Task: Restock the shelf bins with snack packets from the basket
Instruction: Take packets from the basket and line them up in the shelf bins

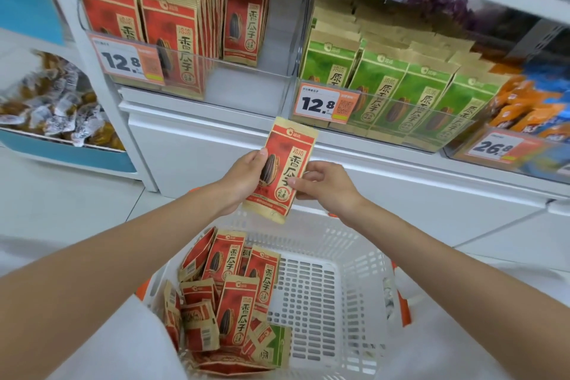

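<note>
Here, the held snack packet [285, 163] is a flat, tall pouch. It has a kraft-tan border, a red face, a dark striped sunflower seed printed at its left and a cream strip of large black characters at its right. It is upright, tilted a little to the right, in the air above the white basket [311, 302] and below the shelf bins. The left grip [243, 177] is closed round the packet's left edge, thumb on the front. The right grip [325, 187] pinches the lower right edge, fingertips over the print.

In the basket, the red packets [236, 305] lie heaped at its left side. Roughly ten show, though they overlap too much for a sure count. One green packet [274, 345] lies at the bottom edge of the heap.

Three clear bins show on the shelf:
- The red bin [246, 86] holds two full rows of the same red pouches [169, 37] at its left. A shorter third row stands farther back, with bare floor in front of it.
- The green bin [385, 122] holds green pouches [379, 92], four across the front.
- The third bin [524, 160], at far right, holds orange and blue packs [524, 108].

There are three price tags, reading 12.8 [131, 62], 12.8 [327, 105] and 26.8 [496, 146].
</note>
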